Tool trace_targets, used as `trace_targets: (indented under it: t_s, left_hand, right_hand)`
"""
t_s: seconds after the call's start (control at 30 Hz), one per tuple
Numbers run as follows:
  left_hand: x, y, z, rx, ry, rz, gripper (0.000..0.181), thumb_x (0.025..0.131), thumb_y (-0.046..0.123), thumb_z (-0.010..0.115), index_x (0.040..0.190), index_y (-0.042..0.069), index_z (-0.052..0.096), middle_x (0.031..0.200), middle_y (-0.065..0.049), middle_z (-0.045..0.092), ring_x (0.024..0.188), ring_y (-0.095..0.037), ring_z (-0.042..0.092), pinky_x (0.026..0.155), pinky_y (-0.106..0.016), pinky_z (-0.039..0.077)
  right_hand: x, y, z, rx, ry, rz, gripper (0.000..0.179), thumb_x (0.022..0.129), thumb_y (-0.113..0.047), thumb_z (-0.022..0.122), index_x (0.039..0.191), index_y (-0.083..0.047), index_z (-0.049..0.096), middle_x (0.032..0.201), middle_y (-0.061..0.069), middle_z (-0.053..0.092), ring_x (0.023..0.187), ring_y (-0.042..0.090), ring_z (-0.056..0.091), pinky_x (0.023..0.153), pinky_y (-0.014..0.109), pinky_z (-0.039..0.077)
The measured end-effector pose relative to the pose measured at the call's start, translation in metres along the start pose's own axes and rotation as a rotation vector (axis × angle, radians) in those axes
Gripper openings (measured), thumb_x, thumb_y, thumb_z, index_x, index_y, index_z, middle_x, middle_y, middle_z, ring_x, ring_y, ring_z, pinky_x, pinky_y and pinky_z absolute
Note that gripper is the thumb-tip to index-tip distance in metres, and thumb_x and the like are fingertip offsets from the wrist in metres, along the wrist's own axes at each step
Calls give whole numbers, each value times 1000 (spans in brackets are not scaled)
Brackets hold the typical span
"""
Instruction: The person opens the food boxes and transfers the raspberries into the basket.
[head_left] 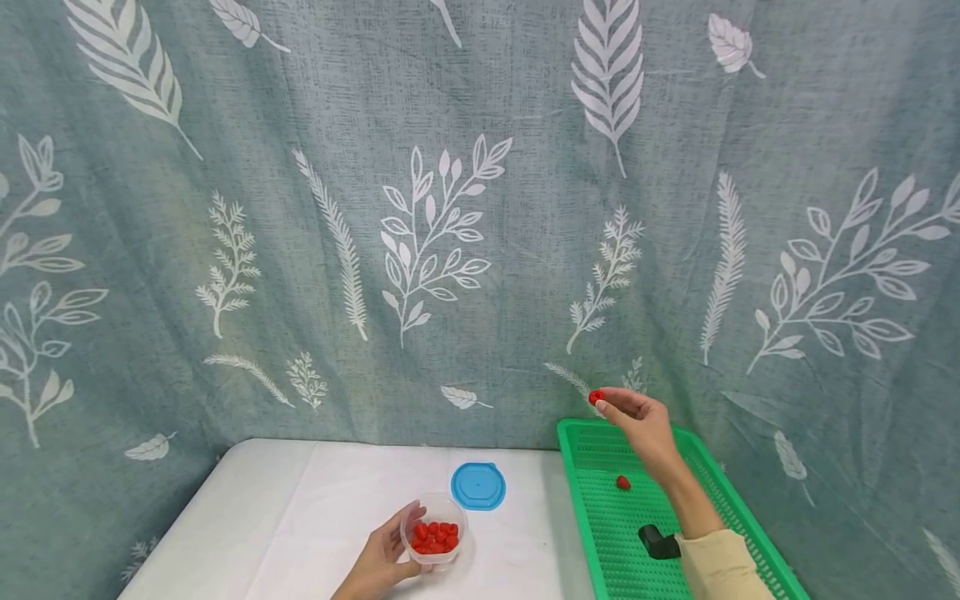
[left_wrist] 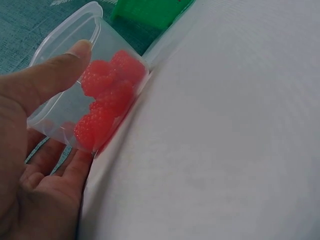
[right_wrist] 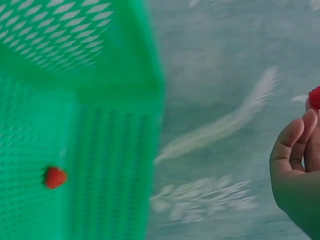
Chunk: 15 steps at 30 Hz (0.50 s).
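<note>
Head view, live: left fingers (head_left: 399,520) curl round a clear tub (head_left: 444,507) of raspberries (head_left: 435,538); off at two o'clock, right fingers (head_left: 626,395) pinch one raspberry (head_left: 596,398) near the green basket (head_left: 581,517)'s far rim!

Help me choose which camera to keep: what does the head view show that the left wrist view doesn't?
Only head: the blue lid, the right hand pinching a red berry, another berry in the green basket.
Only left wrist: the bumpy texture of berries inside the clear container.
Both: the left hand holding that container, green basket, white table, patterned curtain.
</note>
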<state>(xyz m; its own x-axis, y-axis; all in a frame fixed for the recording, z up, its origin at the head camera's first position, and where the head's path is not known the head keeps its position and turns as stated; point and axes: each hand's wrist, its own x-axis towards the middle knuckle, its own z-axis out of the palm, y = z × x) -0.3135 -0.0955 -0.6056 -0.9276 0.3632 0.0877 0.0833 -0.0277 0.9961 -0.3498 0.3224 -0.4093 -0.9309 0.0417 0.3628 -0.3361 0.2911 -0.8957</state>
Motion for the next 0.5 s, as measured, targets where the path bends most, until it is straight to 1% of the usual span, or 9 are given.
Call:
trace_targets:
  t_s: [0.13,0.23,0.3,0.37,0.43,0.5]
  left_hand:
    - [0,-1,2,5,4,-11,97,78,2,84,158,0,29,157,-25,41,149,-44,30,115,-27,40]
    - [0,-3,1,8,3,-5,97,77,2,84,158,-1,30,156,-25,42,149,-44,30,115,-25,40]
    - [1,-4,1,7,1,-3,97,77,3,84,158,-1,30,156,-25,42,149,-44,30,115,-24,40]
    - [2,-4,1,9,4,-7,97,77,3,84,158,0,30,156,-24,42,149,-44,30,114,-23,41]
    - [2,-4,1,16,11,-22,97,77,5,85,158,1,31,156,-24,43,149,-44,31,113,-24,43]
    - [2,-4,1,27,21,-42,98,77,7,86,158,2,31,155,-23,44,149,-44,31,114,-28,43]
  right_hand:
    - [11,29,-4,-65,-9,83,46,98,-28,70,131,3,63,119,7,73,95,-1,66,82,18,57]
    - [15,48,-6,-111,-24,133,46,99,-28,67,133,3,62,127,18,69,99,-1,65,85,22,59]
    - [17,58,-8,-138,-27,150,44,100,-28,67,131,3,63,128,20,68,102,3,65,89,28,60]
    - [18,67,-10,-171,-53,156,42,100,-28,67,128,3,65,125,19,69,106,11,66,92,37,59]
    - [19,77,-11,-212,-100,153,38,100,-27,67,123,3,68,119,18,72,107,19,68,96,46,58]
    - [18,87,-13,-262,-162,142,35,99,-26,67,119,3,70,113,17,74,105,25,69,97,53,56]
